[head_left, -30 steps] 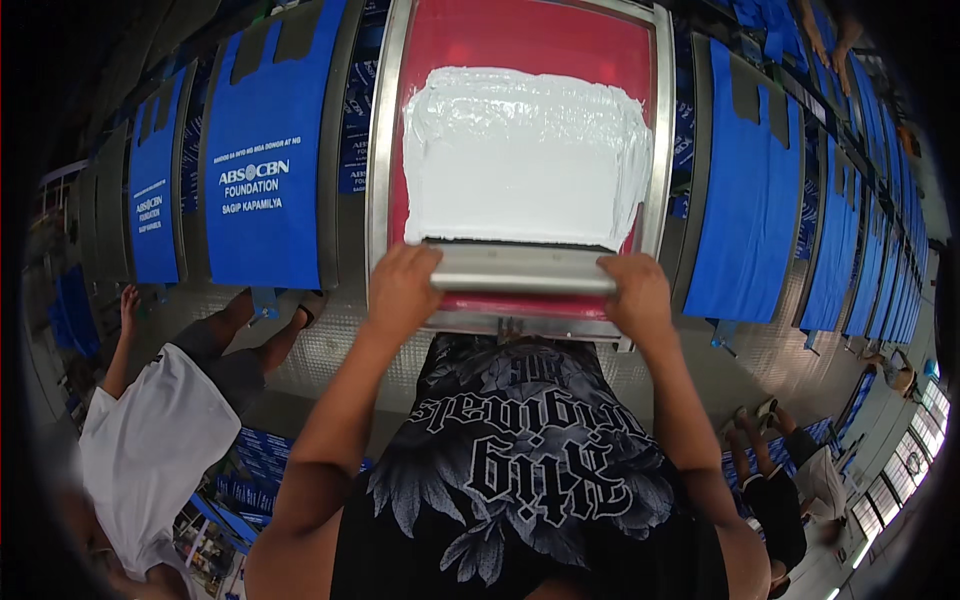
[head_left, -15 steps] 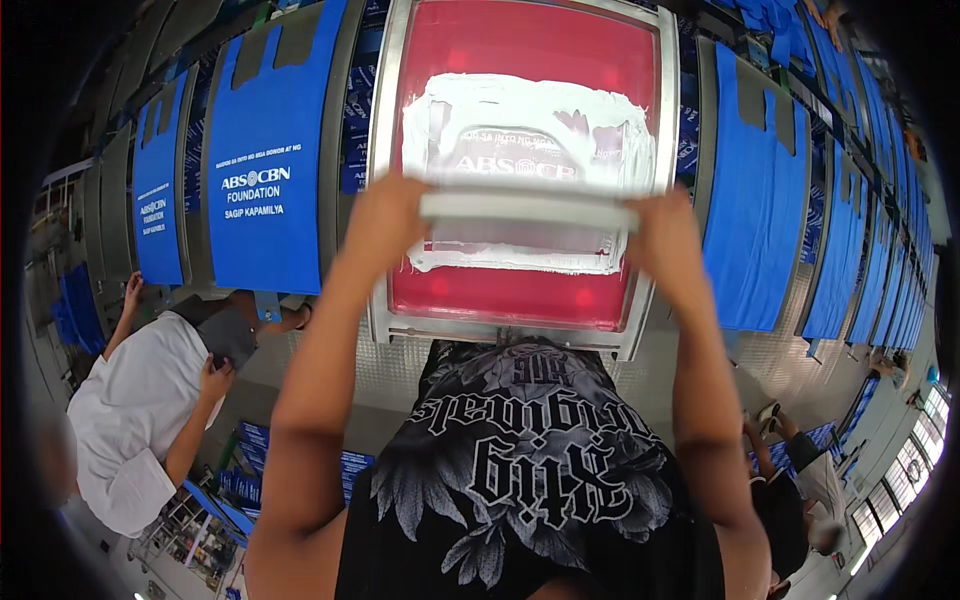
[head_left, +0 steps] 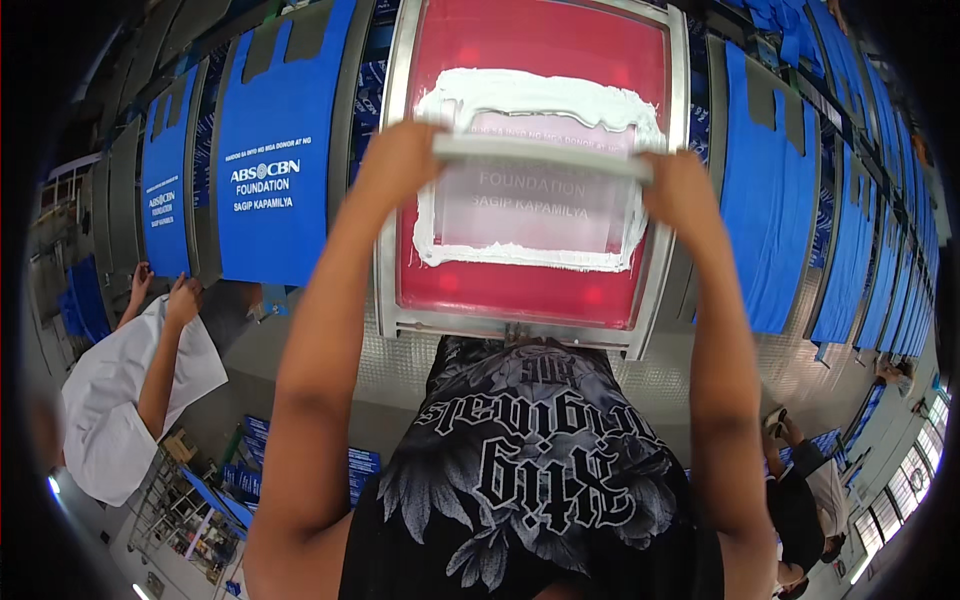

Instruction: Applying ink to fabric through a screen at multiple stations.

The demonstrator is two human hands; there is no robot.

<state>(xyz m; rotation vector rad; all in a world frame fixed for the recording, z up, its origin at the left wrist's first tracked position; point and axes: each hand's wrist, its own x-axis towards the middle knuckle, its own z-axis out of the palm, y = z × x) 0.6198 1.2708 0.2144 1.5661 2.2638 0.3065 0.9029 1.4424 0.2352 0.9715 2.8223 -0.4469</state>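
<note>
My left hand [head_left: 402, 162] and my right hand [head_left: 684, 188] are closed round the two ends of a pale squeegee [head_left: 545, 156]. The squeegee lies crosswise over a screen-printing frame [head_left: 388, 250] with metal sides and red mesh [head_left: 520, 300]. Thick white ink [head_left: 548, 88] is banked beyond the blade and borders the pale print window on its sides and near edge. Through the window [head_left: 530, 222], light lettering shows on the near side of the squeegee. Whatever lies under the screen is mostly hidden.
Blue printed bags [head_left: 270, 150] lie flat on boards to the left, and more blue bags [head_left: 768, 200] line the right. A person in white [head_left: 140, 390] stands at the left with hands at a bag. Other people [head_left: 800, 500] are at lower right.
Both my hands have pushed the squeegee farther away from me across the screen. More lettering shows behind it. The person at left has raised a second hand to the bag.
</note>
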